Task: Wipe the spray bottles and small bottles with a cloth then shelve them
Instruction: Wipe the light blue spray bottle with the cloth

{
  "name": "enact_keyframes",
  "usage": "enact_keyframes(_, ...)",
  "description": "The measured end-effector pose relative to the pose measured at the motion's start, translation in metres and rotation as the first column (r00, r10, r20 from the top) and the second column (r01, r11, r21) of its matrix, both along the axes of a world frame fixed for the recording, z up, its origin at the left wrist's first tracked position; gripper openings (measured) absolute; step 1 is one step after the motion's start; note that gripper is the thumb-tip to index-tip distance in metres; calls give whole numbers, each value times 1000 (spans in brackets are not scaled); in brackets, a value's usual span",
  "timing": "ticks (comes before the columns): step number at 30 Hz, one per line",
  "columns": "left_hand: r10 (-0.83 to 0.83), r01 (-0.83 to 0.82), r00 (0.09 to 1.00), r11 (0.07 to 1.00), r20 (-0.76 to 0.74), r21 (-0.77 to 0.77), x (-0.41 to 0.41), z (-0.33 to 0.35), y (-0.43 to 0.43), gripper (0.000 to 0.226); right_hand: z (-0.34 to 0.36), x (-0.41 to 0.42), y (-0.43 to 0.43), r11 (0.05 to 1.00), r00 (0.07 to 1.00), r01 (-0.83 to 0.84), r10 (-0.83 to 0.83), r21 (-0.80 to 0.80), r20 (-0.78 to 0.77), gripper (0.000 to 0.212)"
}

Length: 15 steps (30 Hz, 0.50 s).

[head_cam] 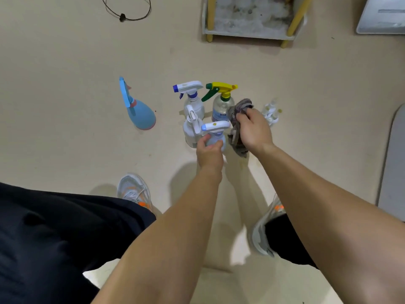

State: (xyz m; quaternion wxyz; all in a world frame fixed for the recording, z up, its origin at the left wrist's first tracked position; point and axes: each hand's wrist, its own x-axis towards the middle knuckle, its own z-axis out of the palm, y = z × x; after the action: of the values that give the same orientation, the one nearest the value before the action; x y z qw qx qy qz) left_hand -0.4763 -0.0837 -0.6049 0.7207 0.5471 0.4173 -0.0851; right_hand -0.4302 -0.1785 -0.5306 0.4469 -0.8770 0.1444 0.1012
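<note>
Grey cloth (237, 119) is bunched in your right hand (255, 130), fingers curled tight around it. It hangs just beside the small white spray bottle (215, 132) that your left hand (209, 152) grips by the body, thumb and fingers wrapped round it below the pale blue nozzle. Whether cloth and bottle touch, or whether the bottle rests on the beige floor (65, 62), cannot be told. A tall white bottle (191, 130) crowds it on the left. Behind stand a blue-nozzled white sprayer (192, 99) and a yellow-and-green sprayer (221, 102), its blue label too blurred to read. Small bottles (271, 113) cluster past your right knuckles, partly hidden by the hand. A blue bottle (138, 110) sits well apart to the left. Farther off are the yellow-legged shelf (249, 31) and a looped black cord (127, 9). Your grey shoes (133, 189) with orange marks flank both forearms.
</note>
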Motion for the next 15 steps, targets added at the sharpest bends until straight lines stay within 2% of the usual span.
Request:
enact_keyframes(3,46,-48,998,998,-39,-48,8,-3,-3,44,-7,20,2,986,989,-146,145,-77,-25,32)
enact_keyframes(7,-17,17,1000,999,-20,-28,13,-8,-7,29,-9,26,8,962,953,-272,267,-16,-143,32)
enact_keyframes(10,-48,48,999,998,1,38,14,-10,-11,25,-16,24,8,970,952,-227,241,89,-188,29)
enact_keyframes(13,-83,80,996,989,21,121,14,-6,-16,22,-26,21,1,972,968,-102,147,214,-206,32)
enact_keyframes(15,-113,107,993,978,26,177,15,-4,-20,29,-21,17,-4,964,973,-34,91,262,-211,21)
